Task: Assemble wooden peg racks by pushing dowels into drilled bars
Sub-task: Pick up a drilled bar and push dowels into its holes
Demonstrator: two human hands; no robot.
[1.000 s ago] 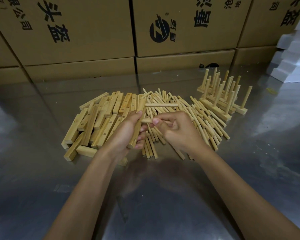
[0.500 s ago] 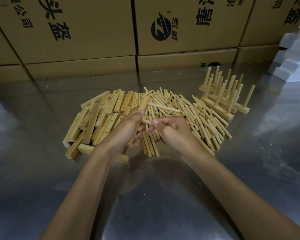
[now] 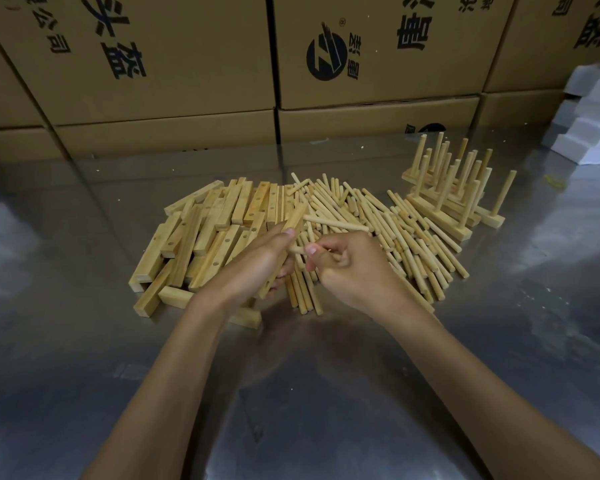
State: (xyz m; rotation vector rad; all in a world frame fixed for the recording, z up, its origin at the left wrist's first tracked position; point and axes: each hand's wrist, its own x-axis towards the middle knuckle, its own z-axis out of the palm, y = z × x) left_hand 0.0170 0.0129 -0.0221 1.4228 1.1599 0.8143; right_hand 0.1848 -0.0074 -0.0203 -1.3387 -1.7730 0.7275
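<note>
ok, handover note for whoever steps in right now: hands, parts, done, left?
Left hand grips a drilled bar, tilted up off the metal table, one dowel already sticking out of it to the right.
Right hand pinches a second dowel, its tip at the bar's side; whether it is seated cannot be told.
Loose bars piled on the left, loose dowels in the middle.
Done: finished racks standing at the right rear.
Left: finish this bar, then work through both piles.
</note>
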